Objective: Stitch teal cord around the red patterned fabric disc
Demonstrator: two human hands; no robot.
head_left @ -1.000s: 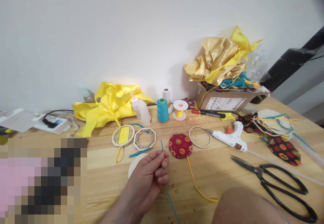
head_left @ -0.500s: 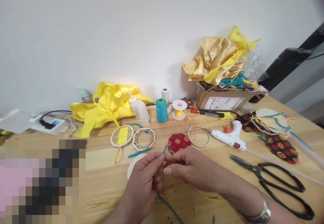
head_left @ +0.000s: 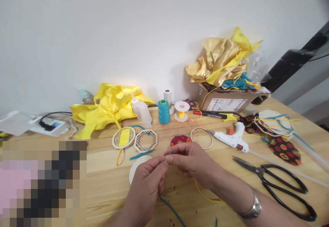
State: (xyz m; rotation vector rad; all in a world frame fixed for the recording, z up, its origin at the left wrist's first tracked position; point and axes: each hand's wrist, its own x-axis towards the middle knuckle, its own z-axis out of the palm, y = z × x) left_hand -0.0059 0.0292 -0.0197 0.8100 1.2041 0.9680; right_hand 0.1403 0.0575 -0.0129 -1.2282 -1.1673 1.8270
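My left hand (head_left: pixel 149 180) and my right hand (head_left: pixel 191 163) meet fingertip to fingertip above the table, both closed in a pinch. Between them is a teal cord (head_left: pixel 171 210); its tail hangs from under my left hand to the table's front edge, and a tiny teal bit shows at my right fingertips. A red patterned fabric round (head_left: pixel 180 139) lies just behind my right hand, partly covered by it. Under my left hand's outer side sits a white disc (head_left: pixel 137 165). A yellow cord (head_left: pixel 203 192) trails on the table below my right wrist.
Large scissors (head_left: pixel 262 172) and a white glue gun (head_left: pixel 231 138) lie at right, near a wooden ring (head_left: pixel 202 138). Lattice wooden frames (head_left: pixel 146 141), a teal thread cone (head_left: pixel 163 112) and yellow satin (head_left: pixel 108 103) stand behind. A cardboard box (head_left: pixel 226 100) holds fabric scraps.
My right hand has shifted up and left against the left fingertips, covering more of the red fabric round. The short teal end that stood up between the hands is now mostly hidden.
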